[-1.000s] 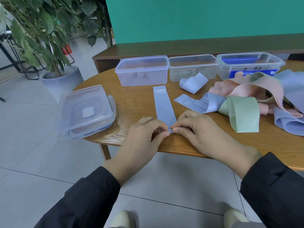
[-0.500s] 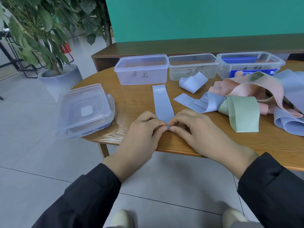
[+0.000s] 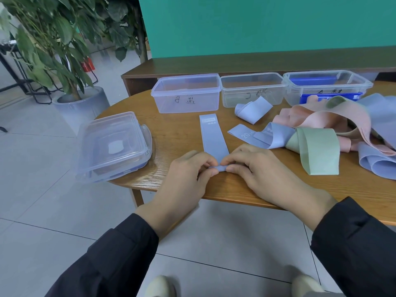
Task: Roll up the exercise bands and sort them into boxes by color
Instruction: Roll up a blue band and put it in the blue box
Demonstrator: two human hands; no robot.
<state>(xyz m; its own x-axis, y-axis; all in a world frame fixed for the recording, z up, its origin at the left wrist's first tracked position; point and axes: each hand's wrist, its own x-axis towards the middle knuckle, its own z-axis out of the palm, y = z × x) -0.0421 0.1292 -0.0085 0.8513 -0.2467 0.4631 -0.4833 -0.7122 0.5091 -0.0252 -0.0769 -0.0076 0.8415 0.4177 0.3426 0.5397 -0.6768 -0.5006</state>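
Tabletop; band's rolled end finger-hidden.

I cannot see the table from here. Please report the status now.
Left hand and right hand both pinch the blue band, near end rolled, rest flat. Three open boxes beyond. Path clear.

Left hand and right hand close together, fingers curled, pinching.
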